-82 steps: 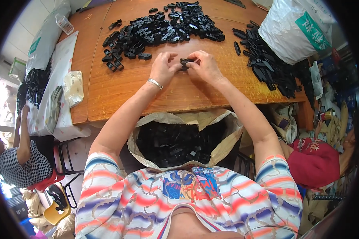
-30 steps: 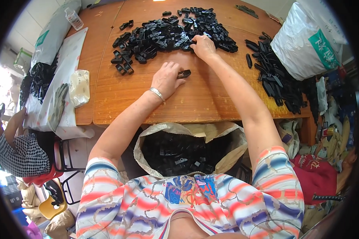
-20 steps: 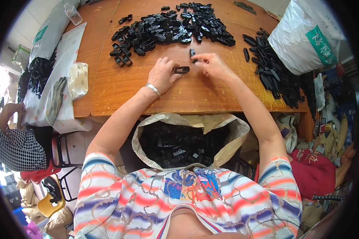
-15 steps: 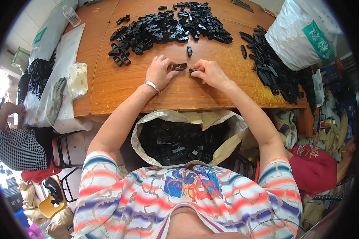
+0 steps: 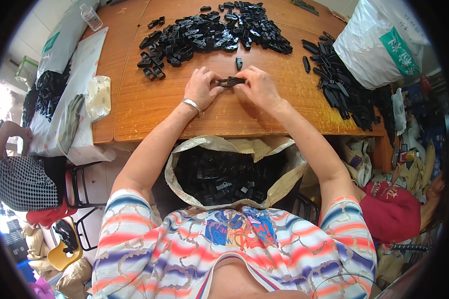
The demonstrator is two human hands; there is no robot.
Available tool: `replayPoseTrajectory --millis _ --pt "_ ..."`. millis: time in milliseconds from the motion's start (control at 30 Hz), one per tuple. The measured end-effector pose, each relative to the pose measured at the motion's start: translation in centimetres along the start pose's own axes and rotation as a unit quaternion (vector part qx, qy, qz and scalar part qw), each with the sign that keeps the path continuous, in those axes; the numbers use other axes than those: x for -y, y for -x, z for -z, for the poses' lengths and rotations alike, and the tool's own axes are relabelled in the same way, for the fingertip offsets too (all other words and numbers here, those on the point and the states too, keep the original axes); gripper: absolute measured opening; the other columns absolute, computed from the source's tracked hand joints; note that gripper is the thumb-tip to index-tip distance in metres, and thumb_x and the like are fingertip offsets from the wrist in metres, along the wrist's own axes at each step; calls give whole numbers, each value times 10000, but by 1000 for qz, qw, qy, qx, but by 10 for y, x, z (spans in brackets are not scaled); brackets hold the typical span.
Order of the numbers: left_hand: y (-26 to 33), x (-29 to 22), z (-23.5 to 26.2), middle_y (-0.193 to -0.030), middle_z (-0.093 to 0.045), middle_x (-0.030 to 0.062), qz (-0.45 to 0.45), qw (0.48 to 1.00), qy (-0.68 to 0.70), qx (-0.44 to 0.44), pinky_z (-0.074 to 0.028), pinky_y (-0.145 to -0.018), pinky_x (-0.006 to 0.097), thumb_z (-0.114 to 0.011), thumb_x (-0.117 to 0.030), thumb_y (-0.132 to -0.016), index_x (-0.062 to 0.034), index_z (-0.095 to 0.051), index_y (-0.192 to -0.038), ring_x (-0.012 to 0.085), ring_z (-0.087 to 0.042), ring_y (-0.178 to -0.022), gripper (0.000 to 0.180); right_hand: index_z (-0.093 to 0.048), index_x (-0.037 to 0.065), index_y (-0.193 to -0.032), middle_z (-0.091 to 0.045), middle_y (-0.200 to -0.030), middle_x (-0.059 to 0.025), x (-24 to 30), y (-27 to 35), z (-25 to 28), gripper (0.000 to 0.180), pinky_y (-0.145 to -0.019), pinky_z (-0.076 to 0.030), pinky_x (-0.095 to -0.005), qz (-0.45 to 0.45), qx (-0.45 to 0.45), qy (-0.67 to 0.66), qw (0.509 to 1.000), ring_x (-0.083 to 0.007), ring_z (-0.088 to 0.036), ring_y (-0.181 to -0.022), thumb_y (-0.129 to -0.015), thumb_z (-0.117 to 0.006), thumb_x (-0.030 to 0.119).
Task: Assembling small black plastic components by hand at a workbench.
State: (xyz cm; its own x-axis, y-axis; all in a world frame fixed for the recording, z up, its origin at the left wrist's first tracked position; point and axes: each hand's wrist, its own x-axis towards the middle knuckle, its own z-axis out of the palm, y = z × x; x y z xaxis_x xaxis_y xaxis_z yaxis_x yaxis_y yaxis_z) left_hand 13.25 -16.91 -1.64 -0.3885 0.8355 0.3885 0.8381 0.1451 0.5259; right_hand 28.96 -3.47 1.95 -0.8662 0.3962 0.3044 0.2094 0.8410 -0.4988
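At the middle of the orange-brown wooden table [image 5: 149, 104], a small black plastic clip piece [image 5: 231, 81] is pinched between both hands just above the boards: the left hand [image 5: 200, 88], a silver bangle at its wrist, has thumb and fingertips closed on the piece's left end, and the right hand [image 5: 259, 87] is closed on the right end. To my eye two halves are being pressed together, and that goes best with the ends squared up, the push kept straight along the piece, and the fingertips clear of the joint. One loose black clip [image 5: 239, 63] lies just beyond the hands; farther off spreads a broad heap of black plastic parts [image 5: 209, 32], with a second heap of longer black strips [image 5: 341, 87] at the right. Near the person's lap, an open tan sack [image 5: 234, 172] brims with more black pieces. At the far right stands a bulging white plastic bag with a green rectangular label [image 5: 384, 42]. Along the left edge lie a grey-white bag with a green patch [image 5: 60, 42], a clear plastic bottle [image 5: 91, 16] and a pale crumpled wrapper [image 5: 98, 97].
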Motion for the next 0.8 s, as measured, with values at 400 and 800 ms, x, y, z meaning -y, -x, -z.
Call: replayPoseTrajectory --millis 400,800 --pt "0 -2 -1 -961 -579 68 8 1000 15 14 -474 -825 379 -768 -180 -722 -78 -679 -906 275 -531 -975 229 -718 64 -943 -639 -927 -135 5 -18 -9 227 -774 -513 -402 47 32 60 997 -326 -633 -884 -730 -766 125" --pt "-5 9 0 -943 -613 106 45 992 99 62 -460 -874 397 -700 -300 -794 -72 -704 -867 298 -549 -975 240 -729 76 -959 -633 -969 -140 10 -22 -7 243 -801 -509 -408 21 73 108 991 -324 -630 -924 -730 -774 146"
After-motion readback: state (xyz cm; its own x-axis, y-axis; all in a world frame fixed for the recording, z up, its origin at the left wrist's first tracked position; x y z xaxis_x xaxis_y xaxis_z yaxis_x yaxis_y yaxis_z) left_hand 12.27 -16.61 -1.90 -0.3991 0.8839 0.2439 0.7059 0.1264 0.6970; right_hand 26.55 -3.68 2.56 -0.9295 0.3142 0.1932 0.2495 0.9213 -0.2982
